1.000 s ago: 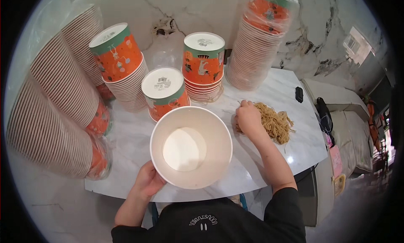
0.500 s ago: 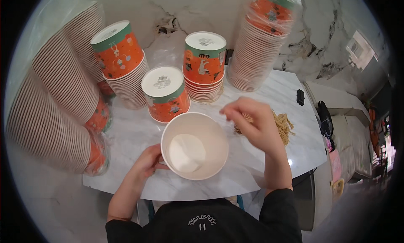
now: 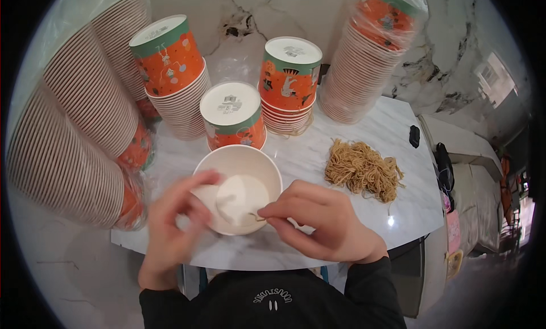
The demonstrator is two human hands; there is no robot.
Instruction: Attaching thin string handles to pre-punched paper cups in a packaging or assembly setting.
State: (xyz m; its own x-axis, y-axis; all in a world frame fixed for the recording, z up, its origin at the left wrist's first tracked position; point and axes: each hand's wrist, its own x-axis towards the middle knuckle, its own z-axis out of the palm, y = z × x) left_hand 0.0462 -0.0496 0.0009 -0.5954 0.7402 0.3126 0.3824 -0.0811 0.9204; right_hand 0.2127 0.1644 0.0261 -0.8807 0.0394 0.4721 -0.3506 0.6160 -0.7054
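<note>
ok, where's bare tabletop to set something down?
Bare: between the tan pile of bands and the right front edge of the table; between that pile and the open cup; right rear, between the right bagged stack and small black object. Crowded: far left, with bagged stacks; back, with upside-down cups; front middle, where left hand and right hand flank the open cup.
</note>
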